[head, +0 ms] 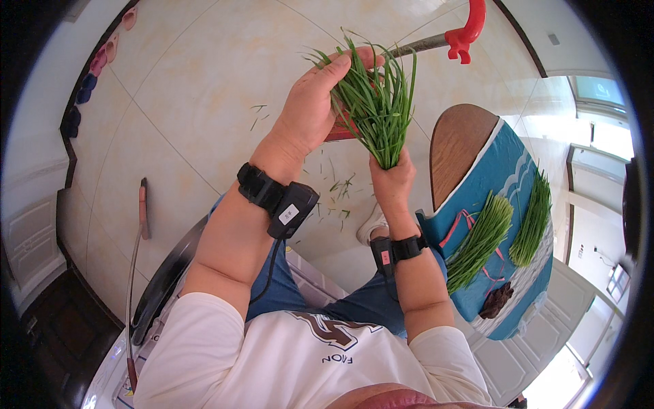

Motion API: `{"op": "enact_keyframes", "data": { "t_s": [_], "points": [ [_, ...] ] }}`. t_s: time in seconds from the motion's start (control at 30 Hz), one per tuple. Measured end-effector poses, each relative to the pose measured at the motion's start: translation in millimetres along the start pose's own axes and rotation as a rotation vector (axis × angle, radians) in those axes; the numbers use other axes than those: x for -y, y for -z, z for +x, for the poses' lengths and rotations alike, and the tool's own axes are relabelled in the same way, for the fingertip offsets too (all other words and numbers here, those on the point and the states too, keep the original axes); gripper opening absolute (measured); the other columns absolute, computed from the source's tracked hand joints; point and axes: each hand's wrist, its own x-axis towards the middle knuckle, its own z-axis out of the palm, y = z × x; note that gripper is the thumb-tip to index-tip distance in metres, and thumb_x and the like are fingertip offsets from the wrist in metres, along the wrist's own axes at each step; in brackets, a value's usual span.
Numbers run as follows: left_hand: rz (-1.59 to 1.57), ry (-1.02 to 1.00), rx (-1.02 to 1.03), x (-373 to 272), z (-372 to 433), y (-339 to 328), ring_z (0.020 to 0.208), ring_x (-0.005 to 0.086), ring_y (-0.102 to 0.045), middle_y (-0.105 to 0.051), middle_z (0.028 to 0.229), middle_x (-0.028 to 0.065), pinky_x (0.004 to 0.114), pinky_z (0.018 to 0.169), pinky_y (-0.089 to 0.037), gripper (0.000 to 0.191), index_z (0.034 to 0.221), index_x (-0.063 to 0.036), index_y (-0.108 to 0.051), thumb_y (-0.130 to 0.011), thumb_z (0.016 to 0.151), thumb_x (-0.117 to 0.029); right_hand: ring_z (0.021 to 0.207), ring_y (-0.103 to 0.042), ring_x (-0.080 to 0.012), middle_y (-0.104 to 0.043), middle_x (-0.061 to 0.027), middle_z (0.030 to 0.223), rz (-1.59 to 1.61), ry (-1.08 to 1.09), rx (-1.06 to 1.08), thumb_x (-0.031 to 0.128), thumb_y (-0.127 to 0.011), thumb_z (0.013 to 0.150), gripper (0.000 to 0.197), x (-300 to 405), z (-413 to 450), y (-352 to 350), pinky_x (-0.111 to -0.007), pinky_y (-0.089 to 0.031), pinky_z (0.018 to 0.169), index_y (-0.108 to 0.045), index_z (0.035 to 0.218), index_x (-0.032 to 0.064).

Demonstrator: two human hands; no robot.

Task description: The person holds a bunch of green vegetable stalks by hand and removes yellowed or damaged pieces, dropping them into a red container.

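A bunch of green Chinese chives [380,110] is spread between both hands, in front of me. My right hand [392,179] grips it at the stem end. Around the leaf tips, at the upper left, curls my left hand [319,97], its thumb on the near side and its fingers partly hidden behind the leaves. Under and behind the bunch shows a red long-handled dustpan [341,132], mostly covered by the hands and leaves. Loose bits of leaf [343,186] are scattered on the tiled floor below.
To the right stands a wooden table [460,148] with a blue patterned cloth [490,168] over it. On the cloth lie two chive bunches [483,240] [534,220], pink ribbon [462,225] and a dark brown crumpled thing [496,300]. Slippers [97,64] line the left wall.
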Motion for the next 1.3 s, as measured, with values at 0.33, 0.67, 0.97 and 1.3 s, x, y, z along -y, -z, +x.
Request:
{"op": "enact_keyframes", "data": {
  "t_s": [0.33,0.67,0.97,1.3],
  "points": [
    [0.056,-0.102,-0.179,-7.0,-1.9,0.4,0.086,0.0173,-0.064,-0.065,0.099,0.0101,0.032,0.078,-0.055,0.019,0.104,0.0027,-0.059,-0.053,0.095,-0.013,0.079,-0.063,-0.0396,-0.064,-0.0196,0.082,0.008,0.019,-0.004,0.009,-0.070,0.075,0.022,8.4,-0.5,0.0,-0.039,-0.050,0.069,-0.059,0.093,0.0023],
    [0.114,-0.097,-0.239,-6.4,-1.8,4.4,0.090,0.0166,-0.063,-0.066,0.099,0.0091,0.032,0.083,-0.051,0.014,0.101,-0.0032,-0.058,-0.061,0.092,-0.014,0.078,-0.062,-0.0405,-0.064,-0.0200,0.081,0.009,0.011,0.018,0.010,-0.070,0.075,0.021,5.6,-0.8,-0.9,-0.039,-0.050,0.067,-0.058,0.091,0.0020],
    [0.073,-0.110,-0.287,-4.8,-0.4,4.7,0.080,0.0165,-0.065,-0.065,0.090,0.0104,0.030,0.073,-0.056,0.016,0.101,-0.0001,-0.054,-0.062,0.091,-0.009,0.078,-0.063,-0.0400,-0.064,-0.0195,0.081,-0.017,0.006,0.015,0.011,-0.070,0.075,0.021,4.1,-0.8,-2.0,-0.040,-0.051,0.067,-0.059,0.091,0.0029],
    [0.125,-0.101,-0.267,-4.2,-1.1,6.3,0.079,0.0163,-0.064,-0.065,0.088,0.0057,0.030,0.073,-0.052,0.019,0.104,-0.0055,-0.056,-0.064,0.091,-0.016,0.077,-0.063,-0.0404,-0.064,-0.0198,0.079,-0.014,0.046,0.002,0.010,-0.071,0.074,0.022,3.4,0.0,-2.0,-0.040,-0.051,0.066,-0.059,0.091,0.0026]
  ]
}}
